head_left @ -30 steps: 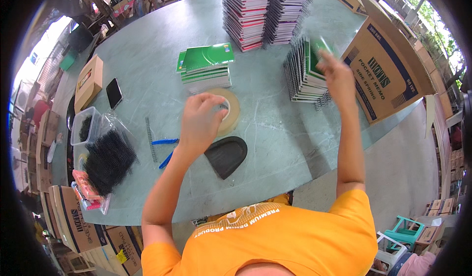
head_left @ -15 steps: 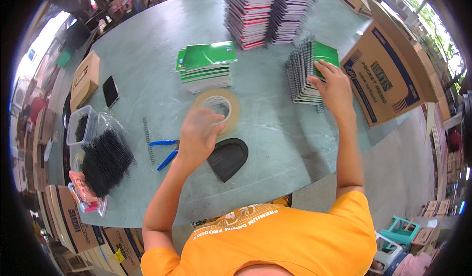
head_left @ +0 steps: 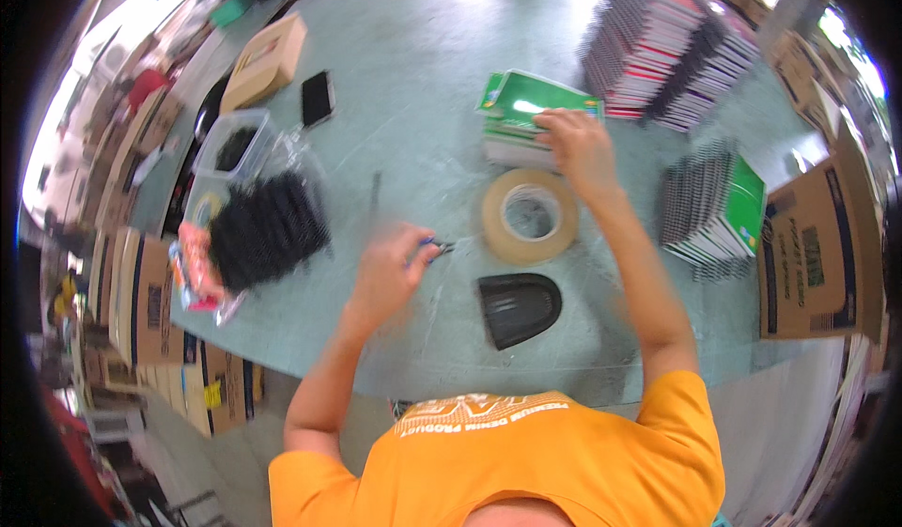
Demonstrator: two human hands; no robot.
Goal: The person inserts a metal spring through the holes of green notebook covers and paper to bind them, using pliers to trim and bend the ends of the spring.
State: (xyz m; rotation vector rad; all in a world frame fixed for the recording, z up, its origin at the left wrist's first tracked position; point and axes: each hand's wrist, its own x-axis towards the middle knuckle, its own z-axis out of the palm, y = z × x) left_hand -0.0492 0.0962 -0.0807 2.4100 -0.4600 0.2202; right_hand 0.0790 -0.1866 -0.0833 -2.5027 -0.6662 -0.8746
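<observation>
My left hand [head_left: 387,269] is closed around a small pair of blue-handled pliers [head_left: 442,246]; only a bit of blue and the dark tip show past the fingers. At the near right edge of a short stack of green-covered notebooks [head_left: 536,100], my right hand [head_left: 581,151] has its fingers bent over the top notebook, pinching its edge. Just below that stack, a large roll of clear tape [head_left: 498,217] lies flat. Nearer to me rests a black rounded tray-like piece [head_left: 520,311]. A thin dark binding coil [head_left: 376,192] lies beyond my left hand.
Spiral green notebooks [head_left: 709,208] stand at right, beside an open carton [head_left: 813,255]. Tall notebook stacks [head_left: 648,57] rise behind. On the left are a heap of black coils [head_left: 268,231], a clear plastic tub [head_left: 211,156], a phone [head_left: 318,99] and a tan box [head_left: 266,62].
My view has turned left. My right hand has left the spiral notebooks for the other green stack. The pliers, which lay on the table, are now in my left hand, off the tape roll.
</observation>
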